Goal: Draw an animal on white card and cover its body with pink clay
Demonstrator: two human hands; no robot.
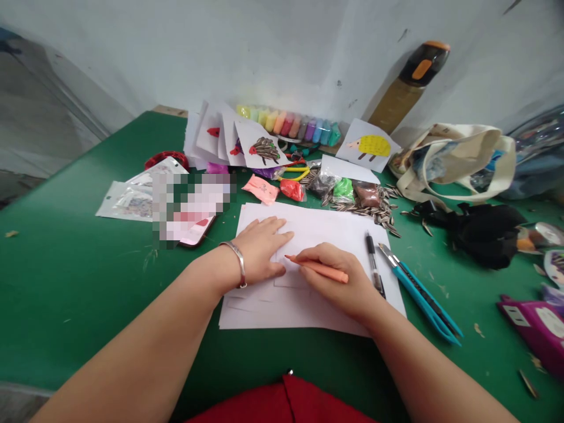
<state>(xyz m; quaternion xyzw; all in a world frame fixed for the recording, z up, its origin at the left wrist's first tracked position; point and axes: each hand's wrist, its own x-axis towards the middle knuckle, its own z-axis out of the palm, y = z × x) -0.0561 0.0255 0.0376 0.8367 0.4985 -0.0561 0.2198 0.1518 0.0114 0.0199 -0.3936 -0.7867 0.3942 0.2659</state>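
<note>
Red cloth (291,405) pokes in by the near edge of the desk. Behind that green desk (88,282) is a big pale wall (176,47) with dark marks. White paper (247,314) lies close to the desk's near edge, around the middle. The left hand (259,249) is flat on it, fingers spread, gripping nothing. On top is a small white card (289,281). The right hand (346,258) pinches an orange marker (326,271) over the card. Drawing looks like the step now; the next move seems to need a still card and a gentle line. Little seeds (385,212) lie toward the desk's far edge.
</note>
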